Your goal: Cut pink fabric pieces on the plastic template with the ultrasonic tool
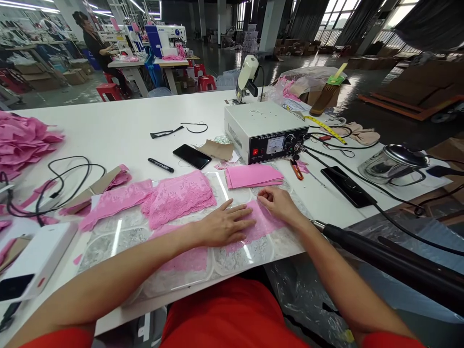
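Observation:
My left hand (pixel 224 225) lies flat with its fingers spread on a pink lace piece (pixel 264 223), pressing it against a clear plastic template (pixel 208 285). At the upper edge of that piece, my right hand (pixel 278 203) is closed in a pinch on the fabric; its fingertips partly hide the grip. Just beyond both hands rests a neat stack of smooth pink fabric (pixel 253 176). To the left is a pile of scalloped pink lace (pixel 181 195). Another pink lace piece (pixel 188 260) lies on the template, partly covered by my left forearm.
A control box (pixel 270 133) stands behind the fabric, with cables running right past a glass kettle (pixel 393 164). A black-handled tool (pixel 380 261) juts in beside my right forearm. Phone (pixel 192 156), marker (pixel 161 165) and orange snips (pixel 296 169) lie around. A person (pixel 99 50) sits far left.

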Tool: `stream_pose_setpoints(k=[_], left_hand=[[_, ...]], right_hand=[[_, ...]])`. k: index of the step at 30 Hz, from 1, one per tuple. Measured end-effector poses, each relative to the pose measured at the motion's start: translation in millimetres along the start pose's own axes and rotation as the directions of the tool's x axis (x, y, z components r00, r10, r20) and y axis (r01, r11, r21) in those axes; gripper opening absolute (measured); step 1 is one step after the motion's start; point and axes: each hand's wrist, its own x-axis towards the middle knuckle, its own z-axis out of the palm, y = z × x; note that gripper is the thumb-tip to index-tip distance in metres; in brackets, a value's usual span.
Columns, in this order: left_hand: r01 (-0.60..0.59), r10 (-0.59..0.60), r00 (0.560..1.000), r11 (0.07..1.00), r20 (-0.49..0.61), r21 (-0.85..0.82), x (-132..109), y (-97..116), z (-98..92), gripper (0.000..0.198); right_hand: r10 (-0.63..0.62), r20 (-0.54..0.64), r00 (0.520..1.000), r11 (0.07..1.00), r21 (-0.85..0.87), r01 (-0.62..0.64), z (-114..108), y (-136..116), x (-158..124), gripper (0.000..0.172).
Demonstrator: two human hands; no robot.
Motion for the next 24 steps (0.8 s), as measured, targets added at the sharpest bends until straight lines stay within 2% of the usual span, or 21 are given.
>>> stream_pose_setpoints(k=[4,8,16,24], left_hand=[[-0.063,0.064,0.997,0.998,-0.038,0.027,22,0,0.1,0.048],[-0.114,0.116,0.992,0.992,-0.045,0.046,37,-1,9.5,0.049],[-0.15,0.155,0.985,0.986,-0.07,0.07,33,-5,16.8,0.05],[-0.163,0.167,0.983,0.985,-0.082,0.049,34,-5,15.8,0.05]], right_hand=[[-0.024,0.037,0.999,1.0,-0.001,0.024,-1,-1,-1,0.008],[-0.01,0.043,0.999,1.0,-0.011,0.011,-1,-3,1,0.011],[0.011,0.02,1.0,1.0,0.027,-0.012,-1,-1,3,0.012],[-0.028,-0.084,0.996,0.998,0.045,0.032,4,1,2,0.012]])
